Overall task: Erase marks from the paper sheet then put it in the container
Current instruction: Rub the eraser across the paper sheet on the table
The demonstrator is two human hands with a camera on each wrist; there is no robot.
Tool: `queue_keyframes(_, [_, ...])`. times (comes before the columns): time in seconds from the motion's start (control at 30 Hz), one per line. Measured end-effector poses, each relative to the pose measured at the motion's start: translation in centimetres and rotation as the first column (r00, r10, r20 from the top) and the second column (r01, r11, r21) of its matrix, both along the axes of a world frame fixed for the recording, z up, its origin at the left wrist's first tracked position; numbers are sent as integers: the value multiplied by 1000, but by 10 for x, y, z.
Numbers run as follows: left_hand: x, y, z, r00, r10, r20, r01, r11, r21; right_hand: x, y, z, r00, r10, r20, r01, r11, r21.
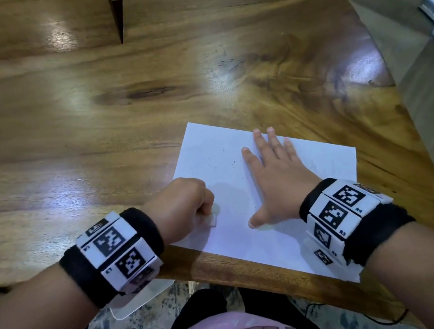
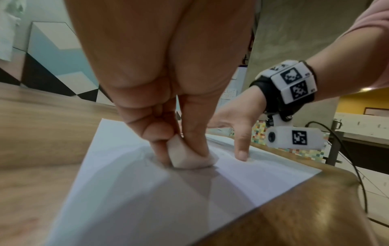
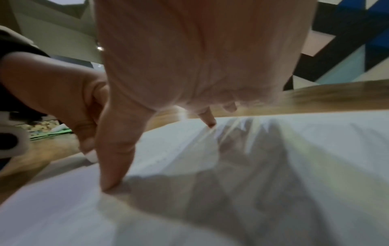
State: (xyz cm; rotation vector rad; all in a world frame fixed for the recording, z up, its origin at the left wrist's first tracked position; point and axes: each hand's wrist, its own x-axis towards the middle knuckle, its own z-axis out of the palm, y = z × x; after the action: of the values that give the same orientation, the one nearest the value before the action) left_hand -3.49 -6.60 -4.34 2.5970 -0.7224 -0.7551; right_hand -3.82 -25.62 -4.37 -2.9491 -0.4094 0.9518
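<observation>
Hands: left hand (image 1: pixel 185 207) is curled round a white eraser (image 2: pixel 187 156), which is pressed onto the paper sheet (image 1: pixel 241 188) near its left edge; right hand (image 1: pixel 275 172) is spread flat on the sheet's middle, fingers straight. Paper sheet: laid on the bench (image 1: pixel 93 126) at its near edge, long axis slanted from far-left to near-right, near corner overhanging. Both hands are on it, the left nearer the faint marks (image 1: pixel 218 164) beyond it. Surface: white, smooth, mostly blank. Container: none identified.
</observation>
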Motion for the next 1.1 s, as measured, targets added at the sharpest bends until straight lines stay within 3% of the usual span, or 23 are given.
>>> queue_keyframes(0.17, [13,-8,11,999,10,-40,-7,998,66,-5,14,-1,999,-33,-13,34,989,141])
queue_keyframes(0.3, [50,-23,10,972,216,93,-210,975,-74,-5,14,-1,1000,-9,5,9,994,108])
queue_keyframes(0.4, [58,-33,7,952,276,130,-257,955,-147,-5,15,0,1000,-9,3,9,994,108])
queue_keyframes(0.5, [37,-21,5,976,176,125,-166,982,-91,-6,14,0,1000,-30,-1,30,991,131])
queue_keyframes(0.63, [4,9,2,999,-30,-38,30,999,11,-6,14,2,999,-37,-11,38,988,149])
queue_keyframes(0.9, [31,-22,-3,994,60,89,-48,990,-132,-6,15,-2,999,-32,-6,33,990,137])
queue_keyframes(1.1, [3,6,-5,994,-57,-91,50,996,-73,-6,15,-1,999,-43,-12,45,988,147])
